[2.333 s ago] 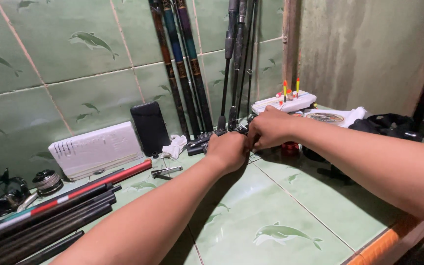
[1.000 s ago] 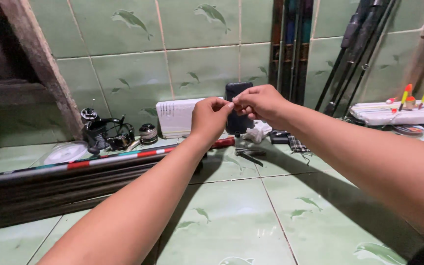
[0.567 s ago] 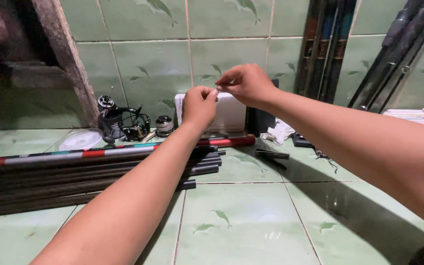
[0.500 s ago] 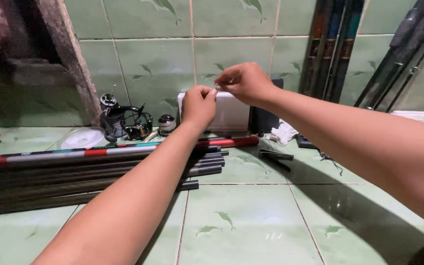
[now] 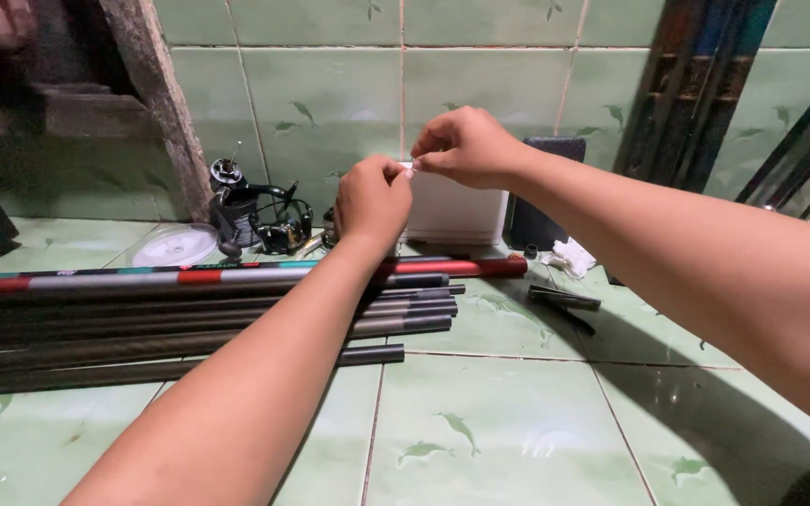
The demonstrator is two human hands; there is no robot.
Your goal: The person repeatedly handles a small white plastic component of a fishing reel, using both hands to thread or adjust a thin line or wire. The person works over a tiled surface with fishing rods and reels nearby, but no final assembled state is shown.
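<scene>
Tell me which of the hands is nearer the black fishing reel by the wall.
Left. The left hand is raised just right of the fishing reel; the right hand is farther right, before the white box.

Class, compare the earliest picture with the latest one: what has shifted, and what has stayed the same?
The view swung left: leaning rods slid to the right edge, and the reel came into sight. Both hands, left hand and right hand, rose, fingertips still pinched together on something too small to tell. The rod sections lie unmoved on the tiles.

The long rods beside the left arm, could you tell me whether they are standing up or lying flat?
Lying flat: the rods rest side by side on the green tiled floor, running under the left arm.
</scene>
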